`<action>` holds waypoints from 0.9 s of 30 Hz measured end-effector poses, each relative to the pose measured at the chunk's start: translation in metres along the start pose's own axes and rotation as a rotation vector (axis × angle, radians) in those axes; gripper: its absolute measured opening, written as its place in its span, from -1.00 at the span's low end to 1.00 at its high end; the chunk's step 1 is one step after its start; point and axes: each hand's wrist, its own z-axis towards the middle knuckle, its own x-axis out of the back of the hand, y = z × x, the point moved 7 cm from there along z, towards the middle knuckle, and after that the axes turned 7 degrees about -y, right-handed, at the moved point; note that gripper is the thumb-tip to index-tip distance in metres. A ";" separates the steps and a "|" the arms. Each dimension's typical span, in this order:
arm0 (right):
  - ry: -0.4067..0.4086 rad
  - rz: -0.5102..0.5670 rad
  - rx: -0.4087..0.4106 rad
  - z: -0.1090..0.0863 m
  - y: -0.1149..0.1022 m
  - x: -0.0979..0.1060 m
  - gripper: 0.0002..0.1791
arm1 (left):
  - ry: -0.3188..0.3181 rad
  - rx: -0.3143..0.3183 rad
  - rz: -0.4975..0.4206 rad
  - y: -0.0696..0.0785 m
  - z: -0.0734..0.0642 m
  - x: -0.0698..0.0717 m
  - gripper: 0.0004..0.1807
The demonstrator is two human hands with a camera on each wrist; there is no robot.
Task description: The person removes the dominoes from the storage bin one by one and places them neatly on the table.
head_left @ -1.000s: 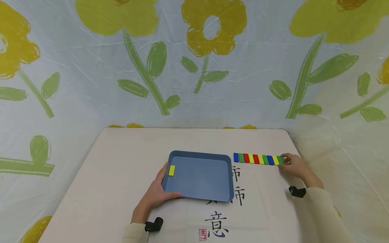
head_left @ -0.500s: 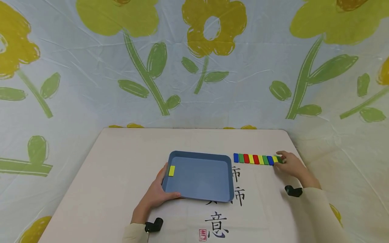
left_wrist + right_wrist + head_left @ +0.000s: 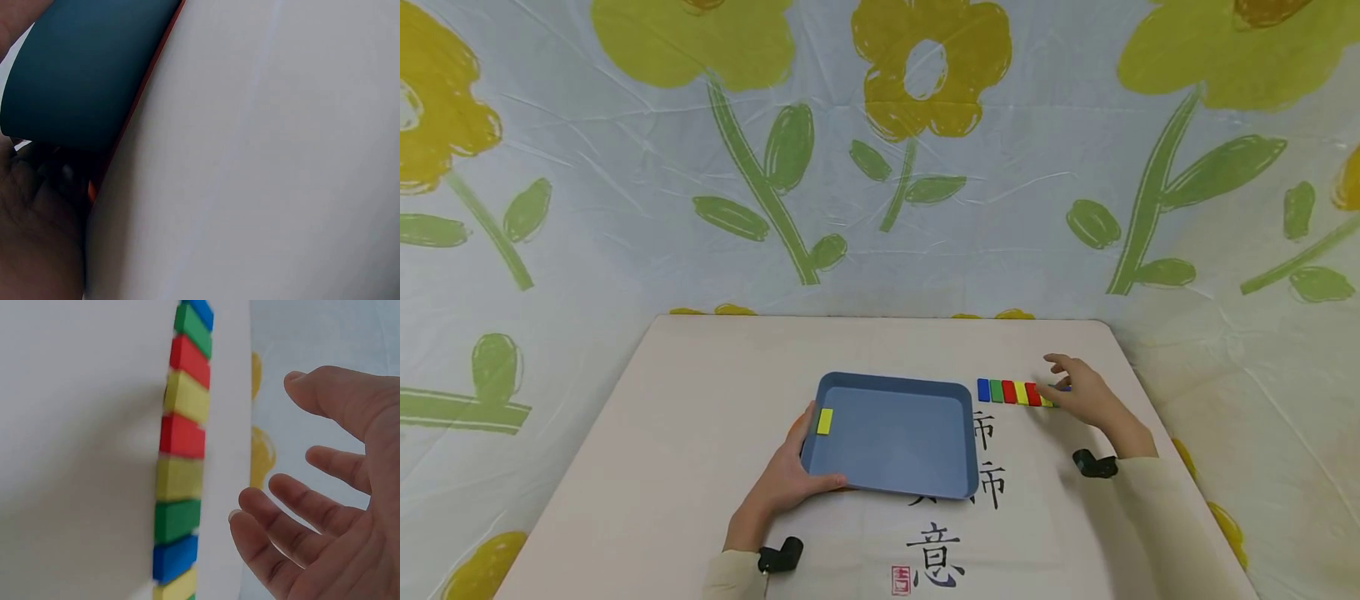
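A shallow blue-grey tray (image 3: 895, 442) lies near the middle of the table, with one yellow tile (image 3: 824, 422) against its left wall. My left hand (image 3: 784, 479) grips the tray's left front corner, thumb on the front edge and fingers along the left side. In the left wrist view, the hand (image 3: 37, 237) is beside the tray's outer wall (image 3: 87, 69). Right of the tray runs a straight row of coloured tiles (image 3: 1009, 392). Over the row's right part hovers my right hand (image 3: 1086, 396), fingers spread and holding nothing. The right wrist view shows blue, green, red and yellow tiles (image 3: 182, 436) side by side.
A sheet with black brush characters (image 3: 934, 554) and a red seal lies under and in front of the tray. Behind the table (image 3: 760, 342) hangs a flower-printed cloth (image 3: 1000, 192). Black wrist cameras (image 3: 1095, 463) sit at both cuffs.
My right hand has left the green tile at the row's right end, its fingers spreading as it moved left over the row. The left hand and the tray stay put.
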 end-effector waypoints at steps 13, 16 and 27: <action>0.003 0.040 0.082 0.015 -0.068 -0.026 -0.19 | 0.002 -0.001 0.006 0.002 0.002 0.000 0.43; -0.005 0.065 0.123 0.018 -0.085 -0.036 -0.14 | 0.006 -0.009 0.008 0.003 0.003 0.001 0.44; -0.037 0.112 0.168 0.032 -0.132 -0.083 -0.11 | 0.010 0.003 0.004 0.000 0.001 0.000 0.46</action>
